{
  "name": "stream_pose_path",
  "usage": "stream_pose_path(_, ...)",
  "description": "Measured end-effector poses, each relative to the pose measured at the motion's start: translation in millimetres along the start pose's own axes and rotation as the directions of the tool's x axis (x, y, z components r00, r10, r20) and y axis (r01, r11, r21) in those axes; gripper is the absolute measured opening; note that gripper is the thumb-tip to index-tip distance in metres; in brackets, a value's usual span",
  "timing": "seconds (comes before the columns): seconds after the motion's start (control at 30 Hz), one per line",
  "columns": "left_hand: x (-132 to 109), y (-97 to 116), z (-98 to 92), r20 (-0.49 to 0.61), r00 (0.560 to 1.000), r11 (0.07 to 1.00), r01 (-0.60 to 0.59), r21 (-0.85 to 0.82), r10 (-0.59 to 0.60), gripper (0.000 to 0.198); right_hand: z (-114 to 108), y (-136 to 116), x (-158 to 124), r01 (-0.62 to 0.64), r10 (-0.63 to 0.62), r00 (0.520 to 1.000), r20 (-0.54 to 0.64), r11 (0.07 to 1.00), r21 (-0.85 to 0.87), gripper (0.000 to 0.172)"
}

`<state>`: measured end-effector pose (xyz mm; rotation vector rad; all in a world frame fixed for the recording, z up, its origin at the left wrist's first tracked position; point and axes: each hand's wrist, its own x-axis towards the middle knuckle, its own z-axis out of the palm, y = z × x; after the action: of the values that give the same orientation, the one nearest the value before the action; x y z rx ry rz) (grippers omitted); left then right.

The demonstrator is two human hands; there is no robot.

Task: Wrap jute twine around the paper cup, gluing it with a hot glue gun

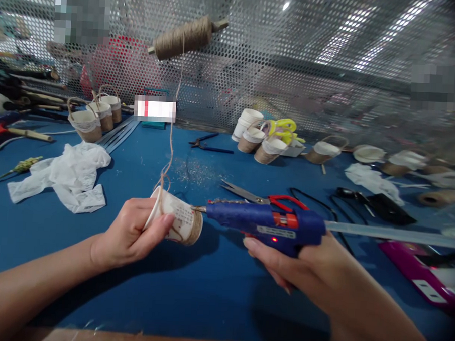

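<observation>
My left hand grips a white paper cup tilted on its side, fingers inside the rim and thumb on the outer wall. Jute twine is wound around the cup's base end. From there a loose strand runs up to a twine spool hanging on a stick. My right hand is wrapped around the handle of a blue hot glue gun, its small red light lit. The nozzle points left and meets or nearly meets the cup wall beside the wound twine. A long clear glue stick sticks out behind.
Behind the glue gun lie red-handled scissors and blue-handled pliers. Twine-wrapped cups stand at the back left and back right. White lace is heaped at left. A perforated metal screen closes off the back.
</observation>
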<state>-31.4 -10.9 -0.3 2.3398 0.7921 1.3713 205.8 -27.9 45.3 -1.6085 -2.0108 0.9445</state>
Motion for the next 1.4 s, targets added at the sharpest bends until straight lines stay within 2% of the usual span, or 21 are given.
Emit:
stream_pose_path(0.17,-1,-1,0.8,-0.023,0.996,0.997,0.084,0.002,-0.083,0.033,2,-7,-8,-0.016,0.011,0.996,-0.084,0.998,-0.064,0.042)
stream_pose_path(0.43,-1,-1,1.1,-0.008,0.995,0.994,0.104,-0.022,-0.104,0.032,2,4,-5,0.164,-0.167,0.986,-0.028,0.983,-0.087,0.041)
stream_pose_path(0.63,-1,-2,1.7,0.005,0.995,0.995,0.102,-0.008,-0.102,0.033,3,-4,-6,-0.045,0.042,0.997,-0.072,0.998,-0.046,0.04)
stream_pose_path(0.83,-4,-2,2.1,0.004,0.986,0.986,0.169,-0.013,-0.168,0.035,2,2,-6,0.149,-0.151,0.988,-0.021,0.986,-0.07,0.037)
stream_pose_path(0.97,-4,-3,2.7,-0.016,0.985,0.985,0.168,-0.045,-0.169,0.035,3,0,-8,0.151,-0.157,0.985,-0.068,0.985,-0.087,0.037)
stream_pose_path(1.03,-4,-3,3.0,-0.007,0.984,0.982,0.18,-0.054,-0.18,0.034,3,-1,-9,0.179,-0.184,0.982,-0.043,0.979,-0.101,0.035)
stream_pose_path(1.2,-3,-2,4.5,-0.028,0.964,0.962,0.263,-0.078,-0.266,0.033,4,4,-9,0.186,-0.196,0.979,-0.059,0.972,-0.146,0.033)
stream_pose_path(1.4,-4,-2,7.0,-0.022,0.925,0.92,0.374,-0.118,-0.379,0.033,3,4,-5,0.332,-0.352,0.935,-0.039,0.909,-0.251,0.024)
